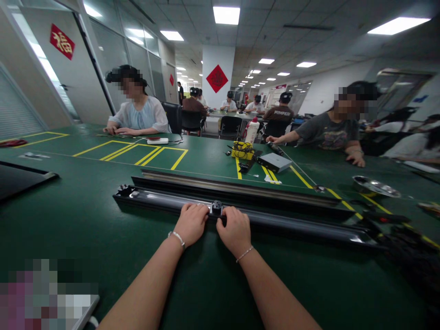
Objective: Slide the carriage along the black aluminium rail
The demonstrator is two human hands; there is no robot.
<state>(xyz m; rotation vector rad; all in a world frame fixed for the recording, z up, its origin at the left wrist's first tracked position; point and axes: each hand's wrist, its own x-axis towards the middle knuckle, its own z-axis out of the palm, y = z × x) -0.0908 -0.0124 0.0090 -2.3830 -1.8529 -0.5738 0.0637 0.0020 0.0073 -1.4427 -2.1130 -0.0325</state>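
A long black rail (282, 223) lies across the green table (85, 220) in front of me. A small black slider block (216, 208) sits on the rail between my hands. My left hand (190, 223) rests on the rail just left of the block, fingers curled over its edge. My right hand (234, 228) grips the rail just right of the block, fingers curled too. A second long rail (240, 189) lies parallel behind the first.
On the table beyond are a yellow cable bundle (243, 150), a grey box (274, 161), a white bottle (252, 130) and a metal dish (376, 186) at right. A dark tray (20, 176) is at left. Two seated people work across the table; others sit farther back.
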